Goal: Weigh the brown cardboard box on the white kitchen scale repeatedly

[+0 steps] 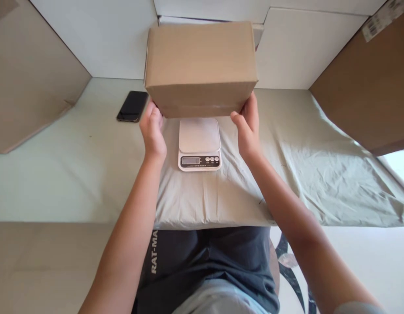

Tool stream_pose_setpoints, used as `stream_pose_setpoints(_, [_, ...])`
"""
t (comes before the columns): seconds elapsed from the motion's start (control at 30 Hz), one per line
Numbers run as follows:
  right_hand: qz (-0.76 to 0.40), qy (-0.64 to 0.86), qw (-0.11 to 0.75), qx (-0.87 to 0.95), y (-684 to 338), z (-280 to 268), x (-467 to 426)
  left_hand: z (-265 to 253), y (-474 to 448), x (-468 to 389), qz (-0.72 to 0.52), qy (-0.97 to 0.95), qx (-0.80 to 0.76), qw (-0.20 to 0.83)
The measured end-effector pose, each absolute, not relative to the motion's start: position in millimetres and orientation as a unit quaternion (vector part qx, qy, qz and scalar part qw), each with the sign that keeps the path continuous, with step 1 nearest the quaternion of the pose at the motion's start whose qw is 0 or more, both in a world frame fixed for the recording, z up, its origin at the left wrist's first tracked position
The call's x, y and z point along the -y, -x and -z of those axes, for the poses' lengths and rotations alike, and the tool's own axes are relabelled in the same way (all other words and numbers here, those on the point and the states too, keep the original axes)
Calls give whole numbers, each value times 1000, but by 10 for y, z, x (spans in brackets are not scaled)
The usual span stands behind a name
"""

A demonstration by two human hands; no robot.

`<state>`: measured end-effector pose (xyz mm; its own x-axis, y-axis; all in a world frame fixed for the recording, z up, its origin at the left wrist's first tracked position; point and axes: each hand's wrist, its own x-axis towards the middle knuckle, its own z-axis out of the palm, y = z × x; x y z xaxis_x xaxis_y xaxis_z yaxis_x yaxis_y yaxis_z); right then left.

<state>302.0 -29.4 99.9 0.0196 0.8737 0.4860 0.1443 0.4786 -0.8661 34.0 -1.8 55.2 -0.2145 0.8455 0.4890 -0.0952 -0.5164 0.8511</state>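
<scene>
Between my two hands is a closed brown cardboard box [202, 61], held up at the far side of the cloth-covered surface. My left hand [152, 128] grips its lower left corner, with some fingers hidden behind the cardboard. At the lower right corner, my right hand [247, 124] has its thumb toward me and the other fingers partly out of sight. A white digital kitchen scale [200, 141] sits below and nearer to me than the box, its small display and buttons facing me. The box overlaps the scale's far edge in view.
A dark smartphone [133, 106] lies left of the scale on the pale green cloth [74, 174]. Large cardboard boxes stand at the left [32, 83] and right [368, 87]. White panels [293, 48] close off the back. The surface's front edge is just before my lap.
</scene>
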Motion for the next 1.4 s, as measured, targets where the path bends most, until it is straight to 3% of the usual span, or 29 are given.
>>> stream_pose_setpoints(0.4, [-316, 423, 604, 597, -3121, -459, 689, -329, -250, 726, -646, -515, -447, 343])
stream_pose_setpoints(0.6, [-321, 424, 611, 586, -3141, -393, 748, -289, -286, 814, -629, -521, -461, 348])
stream_pose_setpoints(0.87, [-305, 476, 669, 483, -3275, -331, 628, -33, -36, 644, -664, -498, -496, 256])
stream_pose_setpoints(1.17, [-306, 494, 683, 443, -3453, -210, 433, 33, -27, 585, -684, -470, -461, 314])
stream_pose_setpoints(1.4, [-320, 465, 678, 470, -3326, -359, 527, -77, -141, 658, -648, -517, -471, 302])
